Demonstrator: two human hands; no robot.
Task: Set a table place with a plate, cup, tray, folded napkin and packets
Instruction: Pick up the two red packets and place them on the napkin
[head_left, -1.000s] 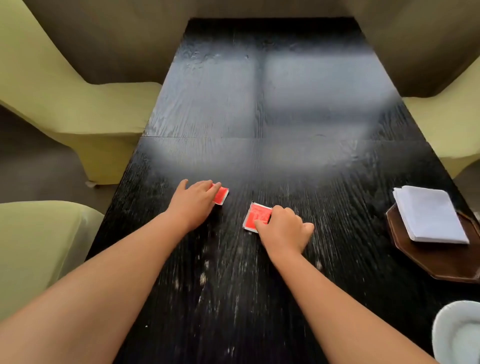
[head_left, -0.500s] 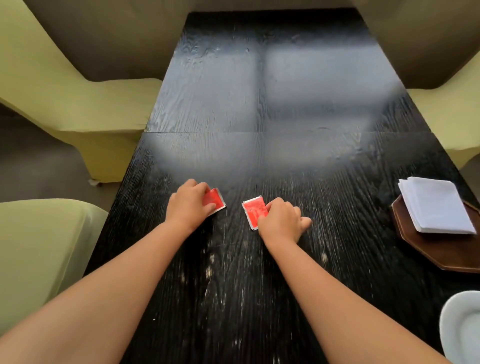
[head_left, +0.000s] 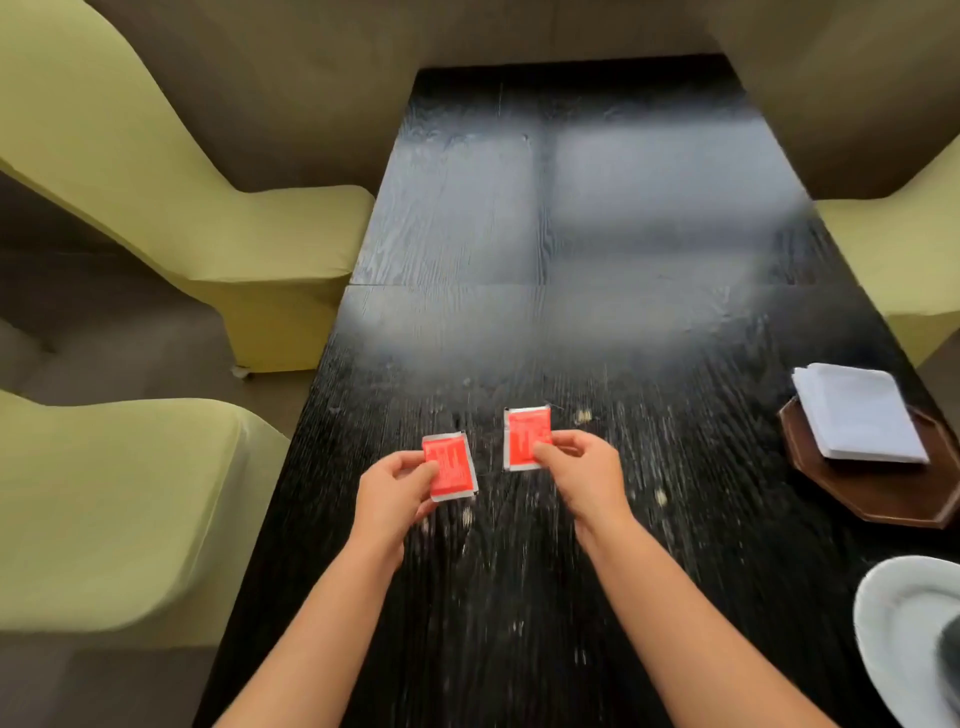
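Pinching one red packet (head_left: 450, 466) in left hand (head_left: 390, 489) and another (head_left: 527, 437) in right hand (head_left: 583, 474) near table (head_left: 545, 234) centre, probably carrying both right toward the tray (head_left: 878, 491).

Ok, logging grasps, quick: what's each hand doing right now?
Left hand: pinching the left red packet.
Right hand: pinching the right red packet.

White plate (head_left: 893, 631) cut off at the right edge, packet print blurred.
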